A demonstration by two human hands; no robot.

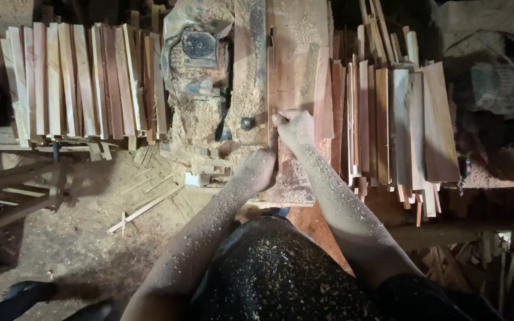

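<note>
Wood strip lies under both hands' grip, right hand ahead.

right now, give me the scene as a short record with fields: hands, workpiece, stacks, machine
left hand: pressing flat on the wooden strip
right hand: pressing the same strip farther along
wooden strip: lying on the sawdust-covered saw table
stacks: cut slats left and right
machine: motor housing under sawdust

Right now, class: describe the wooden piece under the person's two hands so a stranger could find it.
Start at the sawdust-covered saw table in the middle. On its right half lies a flat reddish board, running away from the person. Unlike the stacked slats beside it, both hands press on it.
</note>
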